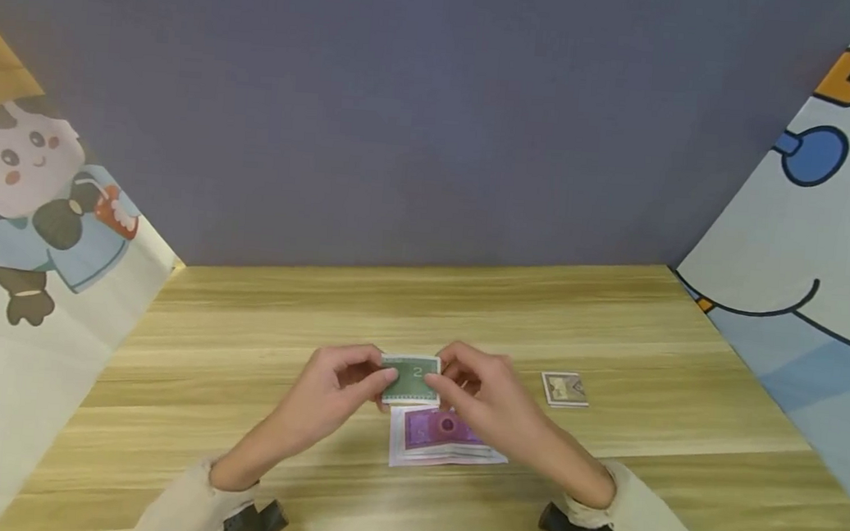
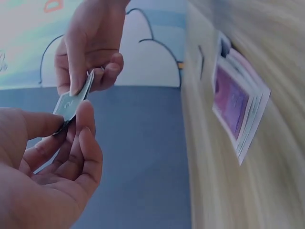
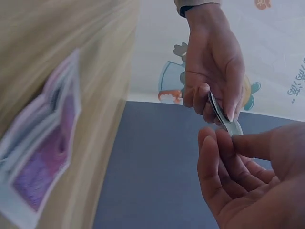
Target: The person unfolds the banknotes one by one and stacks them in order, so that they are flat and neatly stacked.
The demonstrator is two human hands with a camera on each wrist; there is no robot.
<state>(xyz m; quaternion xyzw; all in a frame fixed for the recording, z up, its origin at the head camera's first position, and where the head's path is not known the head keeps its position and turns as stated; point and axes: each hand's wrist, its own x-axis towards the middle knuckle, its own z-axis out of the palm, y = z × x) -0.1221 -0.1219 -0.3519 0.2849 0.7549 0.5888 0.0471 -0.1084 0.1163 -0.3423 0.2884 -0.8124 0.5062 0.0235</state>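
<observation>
Between both hands, above the table, is a green play banknote [image 1: 411, 382] with a "2" on its face, folded to a small rectangle. My left hand [image 1: 337, 383] pinches its left edge, thumb on the front face. The right hand [image 1: 486, 393] pinches the opposite edge the same way. Seen from the side, the folded layers of the green note [image 2: 71, 102] show as a thin wedge. Below it on the table lies a small pile of paper notes with a purple banknote [image 1: 428, 428] on top, partly hidden by the right hand.
A small folded brown note [image 1: 564, 389] lies on the wooden table [image 1: 281, 313], right of the hands. A grey panel [image 1: 434, 134] rises behind the table's far edge. Walls with cartoon prints flank both sides.
</observation>
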